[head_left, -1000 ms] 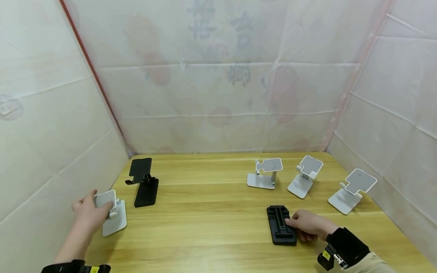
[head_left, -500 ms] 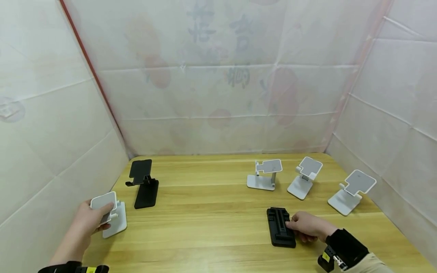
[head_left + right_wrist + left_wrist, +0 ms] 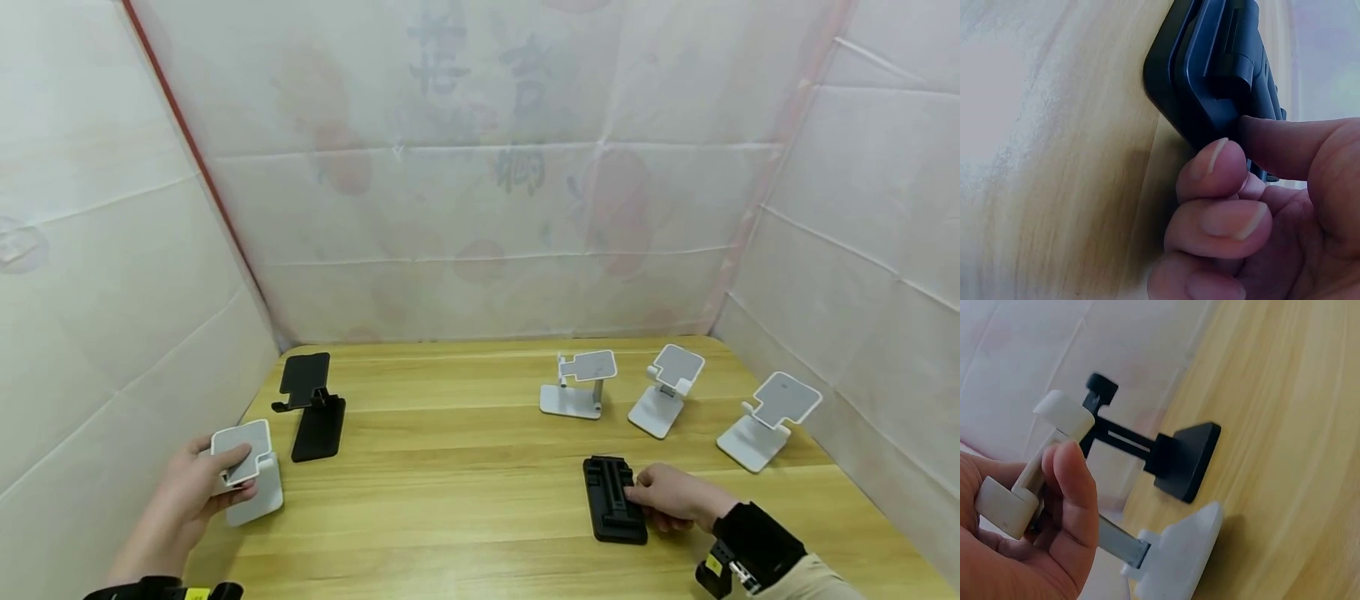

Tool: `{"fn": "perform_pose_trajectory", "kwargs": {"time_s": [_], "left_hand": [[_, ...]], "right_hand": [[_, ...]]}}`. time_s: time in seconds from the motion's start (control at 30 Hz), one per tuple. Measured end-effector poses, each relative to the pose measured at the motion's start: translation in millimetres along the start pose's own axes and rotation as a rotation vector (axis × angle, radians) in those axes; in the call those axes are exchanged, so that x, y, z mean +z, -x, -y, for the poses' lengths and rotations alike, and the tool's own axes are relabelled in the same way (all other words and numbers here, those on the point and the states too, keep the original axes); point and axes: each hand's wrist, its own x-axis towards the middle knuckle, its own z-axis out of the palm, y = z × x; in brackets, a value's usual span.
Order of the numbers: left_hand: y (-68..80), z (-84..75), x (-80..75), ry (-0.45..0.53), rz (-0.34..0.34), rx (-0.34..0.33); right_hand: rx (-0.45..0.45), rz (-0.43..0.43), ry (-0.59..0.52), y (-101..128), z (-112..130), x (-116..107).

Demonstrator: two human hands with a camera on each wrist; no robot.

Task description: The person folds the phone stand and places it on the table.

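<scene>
Presently the left hand (image 3: 197,487) grips the plate of a white phone stand (image 3: 247,471) at the wooden table's (image 3: 450,467) left edge; the right hand (image 3: 671,497) pinches a folded black stand (image 3: 611,498), fingertips partly hidden. White sheeting (image 3: 480,208) encloses the table.

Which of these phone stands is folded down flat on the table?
The black stand under the right hand, near the front edge. It lies collapsed flat, while the other black stand and all four white ones have their plates raised.
</scene>
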Motion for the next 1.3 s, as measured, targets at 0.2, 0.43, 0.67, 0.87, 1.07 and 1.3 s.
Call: {"fn": "perform_pose_trajectory", "kwargs": {"time_s": [0.2, 0.43, 0.67, 0.87, 1.07, 1.3], "left_hand": [[5.6, -10.3, 11.1, 0.015, -0.005, 0.023], [20.9, -18.6, 25.8, 0.129, -0.080, 0.173], [39.3, -38.6, 43.9, 0.198, -0.076, 0.273], [47.2, -47.8, 62.0, 0.202, 0.022, 0.295], [51.8, -53.0, 87.6, 0.180, 0.079, 0.293], [49.9, -56.6, 125.3, 0.062, 0.117, 0.254]], "right_hand": [[-0.002, -0.003, 0.000, -1, 0, 0], [-0.005, 0.003, 0.037, 0, 1, -2], [-0.054, -0.065, 0.008, 0, 4, -7], [-0.096, -0.134, -0.038, 0, 13, -15], [-0.127, -0.142, -0.050, -3, 22, -19], [-0.197, -0.141, -0.057, -5, 38, -22]]}}
